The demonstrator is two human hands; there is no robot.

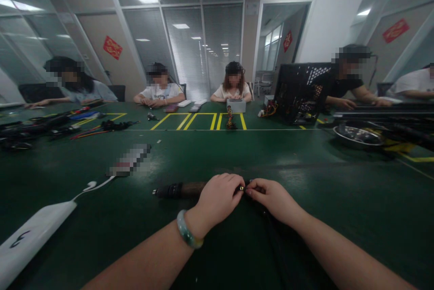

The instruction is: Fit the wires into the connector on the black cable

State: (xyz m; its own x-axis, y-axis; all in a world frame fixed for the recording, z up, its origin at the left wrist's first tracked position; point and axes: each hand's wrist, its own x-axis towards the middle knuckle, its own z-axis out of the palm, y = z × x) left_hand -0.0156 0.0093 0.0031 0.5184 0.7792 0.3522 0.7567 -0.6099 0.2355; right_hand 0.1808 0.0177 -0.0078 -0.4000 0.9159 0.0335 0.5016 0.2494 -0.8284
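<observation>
An electric screwdriver [193, 189] with a dark brownish body and a black ribbed nose lies crosswise on the green table, its metal tip to the left. My left hand [220, 199], with a jade-coloured bangle on the wrist, is closed around its right part. A small brass-coloured connector spot [242, 188] shows by the left fingertips. Right beside it, my right hand [267, 195] pinches what looks like the end of a dark cable [265, 213], which trails down toward me. The fingers partly hide where cable and screwdriver meet.
A white power bank [37, 226] with a white cable leads to a phone-like device [130, 161] at left. Black cables [40, 127] pile at far left. A computer case [300, 93] and a metal bowl [357, 137] of small parts stand at right. Several people sit across the table.
</observation>
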